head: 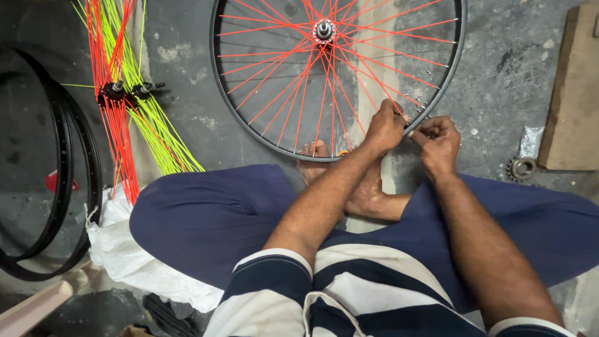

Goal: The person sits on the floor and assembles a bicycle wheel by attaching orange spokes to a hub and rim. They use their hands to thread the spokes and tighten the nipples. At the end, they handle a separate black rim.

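Red spokes fan out from the hub (324,29) of the bicycle wheel (249,125), which lies flat on the grey concrete floor (499,81) directly in front of your crossed legs. Your left hand (384,126) and right hand (438,140) meet at the near rim of the wheel, on its lower right arc. The left hand is closed in a pinch where a red spoke reaches the rim; the right hand is curled beside it, fingertips almost touching the left, gripping something too small to make out. Your bare feet (365,187) rest just below the near rim. Left of the wheel lie two loose hubs bristling with spokes, one bundle red (115,137), one yellow-green (159,134). Further left of the wheel lie bare black rims (62,181), and below the bundles a white sack (125,256). Right of the wheel lie a small sprocket (521,167) and a wooden board (574,100).
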